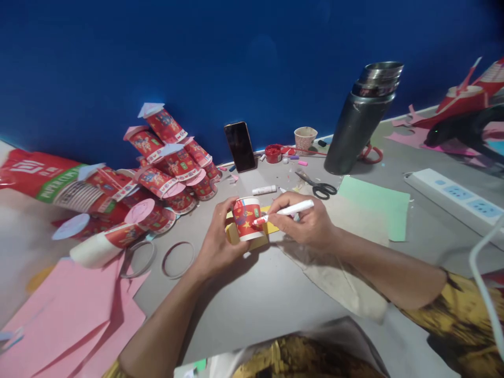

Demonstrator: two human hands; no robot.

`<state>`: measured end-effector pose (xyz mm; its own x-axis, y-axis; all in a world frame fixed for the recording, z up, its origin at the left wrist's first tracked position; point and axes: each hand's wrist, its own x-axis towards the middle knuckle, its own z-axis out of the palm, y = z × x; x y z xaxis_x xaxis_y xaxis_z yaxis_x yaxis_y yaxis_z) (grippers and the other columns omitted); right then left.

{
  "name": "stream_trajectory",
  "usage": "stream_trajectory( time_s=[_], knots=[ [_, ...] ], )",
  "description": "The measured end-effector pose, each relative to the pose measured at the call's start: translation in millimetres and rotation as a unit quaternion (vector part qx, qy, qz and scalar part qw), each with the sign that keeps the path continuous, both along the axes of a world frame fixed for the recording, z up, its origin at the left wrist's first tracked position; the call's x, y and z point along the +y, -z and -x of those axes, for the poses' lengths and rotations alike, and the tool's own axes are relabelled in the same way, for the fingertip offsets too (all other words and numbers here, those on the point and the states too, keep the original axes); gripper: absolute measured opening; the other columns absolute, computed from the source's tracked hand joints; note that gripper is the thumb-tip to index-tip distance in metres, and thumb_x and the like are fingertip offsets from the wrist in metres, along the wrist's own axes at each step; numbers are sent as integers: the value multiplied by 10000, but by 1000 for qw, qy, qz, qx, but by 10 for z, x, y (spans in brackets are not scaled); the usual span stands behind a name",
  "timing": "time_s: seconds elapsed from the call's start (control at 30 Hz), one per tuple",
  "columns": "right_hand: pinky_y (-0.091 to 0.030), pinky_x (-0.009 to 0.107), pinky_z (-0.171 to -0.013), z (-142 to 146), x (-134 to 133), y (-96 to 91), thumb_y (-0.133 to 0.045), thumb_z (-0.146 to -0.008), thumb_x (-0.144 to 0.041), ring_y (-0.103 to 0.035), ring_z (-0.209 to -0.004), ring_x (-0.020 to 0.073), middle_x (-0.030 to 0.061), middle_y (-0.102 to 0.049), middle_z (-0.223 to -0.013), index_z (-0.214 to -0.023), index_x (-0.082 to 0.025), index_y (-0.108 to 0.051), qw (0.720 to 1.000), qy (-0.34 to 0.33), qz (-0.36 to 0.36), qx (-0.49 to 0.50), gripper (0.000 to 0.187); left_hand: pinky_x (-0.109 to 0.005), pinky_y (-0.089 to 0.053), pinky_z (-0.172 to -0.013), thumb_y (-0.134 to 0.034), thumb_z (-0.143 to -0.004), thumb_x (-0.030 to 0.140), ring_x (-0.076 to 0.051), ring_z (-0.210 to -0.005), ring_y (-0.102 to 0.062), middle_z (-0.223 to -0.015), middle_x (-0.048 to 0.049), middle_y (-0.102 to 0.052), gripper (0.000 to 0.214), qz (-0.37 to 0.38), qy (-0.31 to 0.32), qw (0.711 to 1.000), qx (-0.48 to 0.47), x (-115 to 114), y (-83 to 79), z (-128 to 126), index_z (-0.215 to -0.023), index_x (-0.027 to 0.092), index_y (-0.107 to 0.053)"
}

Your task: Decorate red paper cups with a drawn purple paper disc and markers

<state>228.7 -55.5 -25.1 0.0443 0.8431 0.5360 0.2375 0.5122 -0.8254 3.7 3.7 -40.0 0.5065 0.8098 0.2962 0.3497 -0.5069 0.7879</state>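
My left hand (pixel 220 239) is wrapped round a small red paper cup (pixel 247 216) that stands upside down on a yellow sheet of paper (pixel 271 228) on the grey table. My right hand (pixel 305 223) pinches a white marker (pixel 285 211) with its red tip touching the cup's side near the base of the cup. Both hands sit at the table's middle, close together.
A pile of red paper cups (pixel 165 168) with pink lids lies at the left, pink paper (pixel 79 320) in front. Two cut rings (pixel 179 259), scissors (pixel 321 187), a phone (pixel 240 146), a steel flask (pixel 360 121), green paper (pixel 378 205) and a power strip (pixel 457 197) surround the hands.
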Motion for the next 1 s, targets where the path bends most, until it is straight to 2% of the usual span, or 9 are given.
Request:
stream_trajectory(
  time_s=[0.27, 0.5, 0.67, 1.0],
  knots=[
    [-516, 294, -685, -34, 23, 10, -715, -945, -277, -633, -660, 144, 17, -743, -793, -852, -212, -720, 996, 9, -74, -45, 113, -540, -532, -1129, -735, -710, 173, -342, -1372, -556, -1483, -130, -508, 805, -35, -3, 999, 29, 14, -5, 23, -1459, 247, -448],
    [-526, 313, -712, -27, 39, 34, -703, -965, -315, -651, -678, 158, 27, -757, -801, -856, -220, -720, 994, 15, -78, -77, 146, -550, -547, -1113, -731, -716, 161, -339, -1347, -580, -1462, -107, -538, 797, -42, 1, 999, 14, 9, 15, 18, -1455, 300, -468],
    [-526, 308, -714, -9, 45, 38, -704, -971, -301, -655, -692, 159, 30, -755, -801, -857, -215, -716, 992, 11, -102, -70, 144, -576, -540, -1119, -724, -727, 158, -347, -1355, -574, -1464, -121, -531, 803, -53, 5, 998, 20, 16, 41, 28, -1471, 291, -452],
    [-536, 317, -719, -7, 53, 32, -709, -968, -331, -657, -697, 167, 36, -758, -813, -849, -222, -714, 992, 5, -95, -78, 161, -567, -563, -1093, -731, -709, 133, -340, -1316, -601, -1439, -103, -554, 826, -56, 0, 998, 2, 12, 67, 28, -1469, 323, -469]
  ],
)
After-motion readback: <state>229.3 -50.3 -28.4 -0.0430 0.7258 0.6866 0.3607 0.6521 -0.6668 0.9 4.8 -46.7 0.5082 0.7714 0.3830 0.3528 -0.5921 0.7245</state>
